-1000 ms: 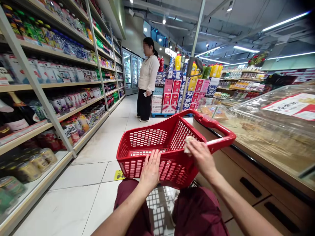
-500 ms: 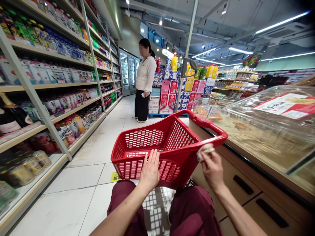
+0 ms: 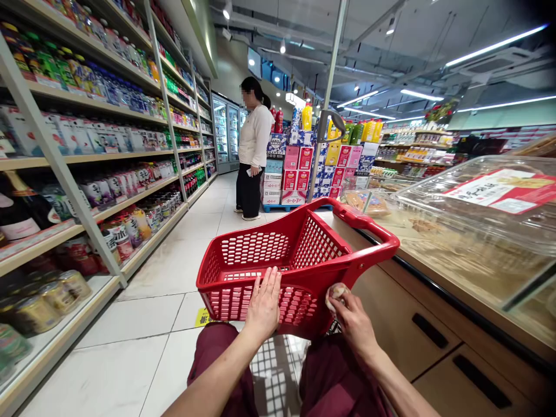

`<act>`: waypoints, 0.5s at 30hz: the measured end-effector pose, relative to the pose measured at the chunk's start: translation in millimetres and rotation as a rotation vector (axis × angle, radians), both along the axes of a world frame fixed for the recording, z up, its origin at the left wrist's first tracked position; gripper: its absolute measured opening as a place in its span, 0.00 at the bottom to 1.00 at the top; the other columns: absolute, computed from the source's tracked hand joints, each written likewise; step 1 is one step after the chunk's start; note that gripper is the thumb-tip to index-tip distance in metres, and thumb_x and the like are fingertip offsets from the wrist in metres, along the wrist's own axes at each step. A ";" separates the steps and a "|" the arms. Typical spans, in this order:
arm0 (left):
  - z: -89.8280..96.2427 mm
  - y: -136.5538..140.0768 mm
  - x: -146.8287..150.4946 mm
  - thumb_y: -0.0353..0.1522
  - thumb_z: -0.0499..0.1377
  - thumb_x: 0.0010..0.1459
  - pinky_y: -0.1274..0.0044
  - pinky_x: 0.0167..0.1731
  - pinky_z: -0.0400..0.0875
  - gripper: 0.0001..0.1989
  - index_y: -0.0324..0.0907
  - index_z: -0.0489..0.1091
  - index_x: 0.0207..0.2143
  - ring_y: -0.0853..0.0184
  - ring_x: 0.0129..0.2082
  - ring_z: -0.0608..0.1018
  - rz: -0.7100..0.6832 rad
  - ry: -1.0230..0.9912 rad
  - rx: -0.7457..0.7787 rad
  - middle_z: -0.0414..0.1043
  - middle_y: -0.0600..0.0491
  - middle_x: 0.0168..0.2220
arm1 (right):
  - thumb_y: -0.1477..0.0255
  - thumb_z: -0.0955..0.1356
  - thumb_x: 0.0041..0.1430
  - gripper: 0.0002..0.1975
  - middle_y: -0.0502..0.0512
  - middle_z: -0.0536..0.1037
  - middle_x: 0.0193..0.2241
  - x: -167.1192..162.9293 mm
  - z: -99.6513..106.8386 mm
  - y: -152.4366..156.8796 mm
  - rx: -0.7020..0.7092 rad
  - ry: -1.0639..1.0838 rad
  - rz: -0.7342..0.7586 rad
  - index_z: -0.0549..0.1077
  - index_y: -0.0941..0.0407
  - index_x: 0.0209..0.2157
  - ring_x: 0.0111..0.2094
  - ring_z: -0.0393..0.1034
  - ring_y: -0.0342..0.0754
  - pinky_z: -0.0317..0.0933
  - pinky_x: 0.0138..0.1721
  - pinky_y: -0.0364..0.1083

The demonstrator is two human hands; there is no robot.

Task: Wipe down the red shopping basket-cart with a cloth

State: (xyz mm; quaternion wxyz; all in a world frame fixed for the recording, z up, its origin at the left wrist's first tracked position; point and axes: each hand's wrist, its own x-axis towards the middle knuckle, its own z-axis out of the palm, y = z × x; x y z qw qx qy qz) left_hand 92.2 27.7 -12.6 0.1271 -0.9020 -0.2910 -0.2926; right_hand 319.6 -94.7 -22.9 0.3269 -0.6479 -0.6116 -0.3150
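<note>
A red plastic shopping cart basket (image 3: pixel 321 301) with perforated sides stands before my knees, its handle to the right. Flat against its near side, fingers stretched out over the rim, lies my left hand (image 3: pixel 263 304). My right hand (image 3: pixel 354 318) pinches a crumpled, pale cloth (image 3: pixel 336 296) and presses it to the outer side wall below the handle. The inside of the basket shows only its perforated floor and walls; part of the cloth is hidden by my fingers.
Drink shelves (image 3: pixel 104 156) line the left side. A person in a white top (image 3: pixel 256 139) stands in the aisle beside stacked drink boxes (image 3: pixel 297 168). At the right is a wooden counter (image 3: pixel 417 307) with clear plastic food boxes (image 3: pixel 490 197) on top.
My right hand has moved the cloth down and left, from under the handle's end to the side wall. My left hand stays on the rim.
</note>
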 end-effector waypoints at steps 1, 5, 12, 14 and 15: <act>-0.8 0.6 -0.4 0.23 0.48 0.47 0.64 0.57 0.48 0.36 0.33 0.41 0.60 0.62 0.62 0.44 -0.001 0.002 0.005 0.44 0.45 0.62 | 0.74 0.61 0.55 0.14 0.57 0.68 0.42 0.3 0.2 -1.2 0.013 0.003 0.012 0.72 0.51 0.42 0.42 0.63 0.49 0.65 0.39 0.47; -2.8 1.5 -0.6 0.24 0.48 0.48 0.64 0.57 0.48 0.35 0.34 0.41 0.60 0.61 0.62 0.44 0.000 -0.008 0.006 0.43 0.46 0.62 | 0.72 0.62 0.54 0.15 0.60 0.65 0.45 10.6 16.6 0.4 0.247 0.062 -0.116 0.71 0.52 0.45 0.45 0.61 0.52 0.62 0.44 0.51; -10.0 5.3 -21.0 0.23 0.47 0.50 0.65 0.57 0.48 0.33 0.36 0.43 0.60 0.62 0.61 0.46 -0.023 -0.014 0.034 0.47 0.47 0.61 | 0.72 0.61 0.55 0.13 0.56 0.69 0.41 -0.3 4.3 -7.0 -0.025 0.024 0.012 0.72 0.50 0.41 0.40 0.64 0.48 0.65 0.37 0.46; -12.3 6.8 -27.8 0.24 0.47 0.50 0.65 0.57 0.47 0.33 0.35 0.45 0.59 0.62 0.61 0.47 0.008 -0.018 0.022 0.48 0.46 0.61 | 0.71 0.62 0.55 0.14 0.58 0.68 0.44 2.4 24.7 -1.9 0.124 0.044 -0.070 0.72 0.52 0.42 0.43 0.63 0.50 0.62 0.42 0.49; -12.9 7.2 -30.0 0.24 0.47 0.50 0.65 0.57 0.47 0.33 0.35 0.45 0.59 0.62 0.61 0.47 0.020 -0.017 0.015 0.48 0.46 0.61 | 0.71 0.63 0.54 0.14 0.60 0.67 0.45 2.6 38.2 4.5 0.196 0.045 -0.123 0.71 0.54 0.43 0.45 0.62 0.52 0.60 0.45 0.51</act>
